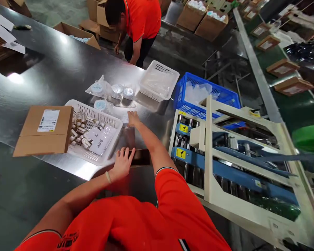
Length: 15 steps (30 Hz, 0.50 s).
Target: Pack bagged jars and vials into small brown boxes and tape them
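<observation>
Your left hand point(121, 162), just below the middle of the frame, has its fingers spread at the edge of the open box point(141, 158), gripping nothing that shows. Your right hand point(133, 119), near the centre, rests by a pale item point(125, 119); you may be pinching it, but I cannot tell. To work neatly here, let the left hand steady the box, use light fingertips on the right, and mind the bagged discs point(97, 88) at upper left of centre and the basket point(117, 134) at the left hand.
</observation>
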Motion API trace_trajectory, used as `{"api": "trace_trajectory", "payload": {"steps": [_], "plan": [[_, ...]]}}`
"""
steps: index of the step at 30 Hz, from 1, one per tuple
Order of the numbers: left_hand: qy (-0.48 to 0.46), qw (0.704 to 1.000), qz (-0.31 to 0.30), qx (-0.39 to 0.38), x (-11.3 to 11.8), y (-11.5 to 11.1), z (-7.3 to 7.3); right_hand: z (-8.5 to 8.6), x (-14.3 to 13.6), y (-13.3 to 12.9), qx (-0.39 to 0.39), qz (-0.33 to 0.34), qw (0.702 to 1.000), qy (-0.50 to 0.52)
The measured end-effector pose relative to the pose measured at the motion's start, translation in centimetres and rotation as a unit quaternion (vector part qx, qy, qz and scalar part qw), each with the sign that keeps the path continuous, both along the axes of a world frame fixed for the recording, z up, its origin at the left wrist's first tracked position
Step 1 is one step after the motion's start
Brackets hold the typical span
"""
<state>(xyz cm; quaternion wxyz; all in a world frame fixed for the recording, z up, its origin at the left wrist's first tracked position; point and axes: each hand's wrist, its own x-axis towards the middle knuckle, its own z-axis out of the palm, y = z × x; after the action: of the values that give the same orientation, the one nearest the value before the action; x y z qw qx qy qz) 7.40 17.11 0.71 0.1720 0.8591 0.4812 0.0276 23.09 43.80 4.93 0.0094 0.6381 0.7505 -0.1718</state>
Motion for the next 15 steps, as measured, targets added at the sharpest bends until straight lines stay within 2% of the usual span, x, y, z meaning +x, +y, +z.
{"api": "trace_trajectory", "payload": {"steps": [3,6,9,11,13,15], "plan": [[-0.058,0.998,0.012,-0.013,-0.7,0.5,0.0,0.9,0.8,-2.9,0.006,-0.004,1.000,0.011],[-0.118,0.992,0.019,-0.033,-1.4,1.0,0.2,3.1,4.5,-7.6,0.038,-0.055,0.997,0.029],[-0.144,0.989,0.013,-0.041,-1.9,1.5,0.3,5.3,9.1,-15.0,0.133,-0.078,0.986,0.056],[-0.162,0.985,0.017,-0.048,-2.0,1.8,0.4,6.0,10.7,-20.7,0.163,-0.063,0.982,0.071],[-0.182,0.981,0.030,-0.054,-1.8,2.1,0.7,5.9,10.3,-25.7,0.116,-0.044,0.990,0.066],[-0.194,0.979,0.043,-0.055,-1.5,2.3,1.0,5.2,8.4,-28.9,0.039,-0.028,0.998,0.049]]}}
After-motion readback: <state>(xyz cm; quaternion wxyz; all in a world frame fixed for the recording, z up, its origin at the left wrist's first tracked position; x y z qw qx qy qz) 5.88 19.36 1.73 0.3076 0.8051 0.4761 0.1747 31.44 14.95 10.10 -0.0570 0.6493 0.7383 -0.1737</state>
